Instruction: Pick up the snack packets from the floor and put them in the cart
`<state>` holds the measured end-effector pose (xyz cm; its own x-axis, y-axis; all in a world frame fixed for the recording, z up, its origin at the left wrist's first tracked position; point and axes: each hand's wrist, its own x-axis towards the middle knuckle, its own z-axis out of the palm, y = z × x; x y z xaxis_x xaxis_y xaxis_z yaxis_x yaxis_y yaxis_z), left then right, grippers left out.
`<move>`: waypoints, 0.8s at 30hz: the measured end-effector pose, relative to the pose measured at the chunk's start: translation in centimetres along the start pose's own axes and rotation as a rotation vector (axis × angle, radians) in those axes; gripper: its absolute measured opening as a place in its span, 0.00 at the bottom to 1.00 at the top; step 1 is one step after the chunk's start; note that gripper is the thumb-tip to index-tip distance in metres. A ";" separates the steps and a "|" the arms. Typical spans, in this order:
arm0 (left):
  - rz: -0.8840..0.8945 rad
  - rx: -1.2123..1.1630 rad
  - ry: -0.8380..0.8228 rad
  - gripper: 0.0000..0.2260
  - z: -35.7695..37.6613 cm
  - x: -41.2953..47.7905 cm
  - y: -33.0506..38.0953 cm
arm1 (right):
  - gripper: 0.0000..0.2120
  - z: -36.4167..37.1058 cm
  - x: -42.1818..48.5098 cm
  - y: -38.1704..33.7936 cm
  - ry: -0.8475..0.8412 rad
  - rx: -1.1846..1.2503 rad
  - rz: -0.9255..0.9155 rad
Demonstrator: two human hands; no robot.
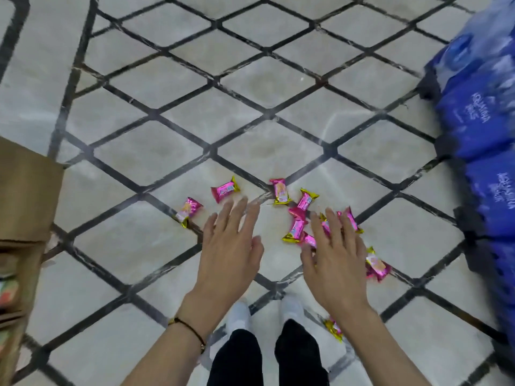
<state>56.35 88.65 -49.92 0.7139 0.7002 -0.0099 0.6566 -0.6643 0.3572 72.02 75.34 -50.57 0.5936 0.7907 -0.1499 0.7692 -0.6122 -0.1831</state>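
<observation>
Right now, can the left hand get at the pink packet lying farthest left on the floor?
Probably yes. The left hand is open and empty, and that packet lies alone on the floor just left of it, with nothing between them. How high the hand hovers is unclear.

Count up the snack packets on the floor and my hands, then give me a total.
Snack packets: 8 in plain view, with others partly hidden under the right hand
Hands: 2, the left hand and the right, both open
Total: at least 10
</observation>
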 end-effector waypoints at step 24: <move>0.224 0.402 -0.502 0.43 56.8 0.2 -25.3 | 0.38 58.8 20.0 16.4 -0.146 0.047 0.237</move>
<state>53.64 90.75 -112.02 0.8058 0.3928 -0.4433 0.4502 -0.8925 0.0276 82.60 80.74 -113.66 0.7125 0.6185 -0.3313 0.5995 -0.7820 -0.1706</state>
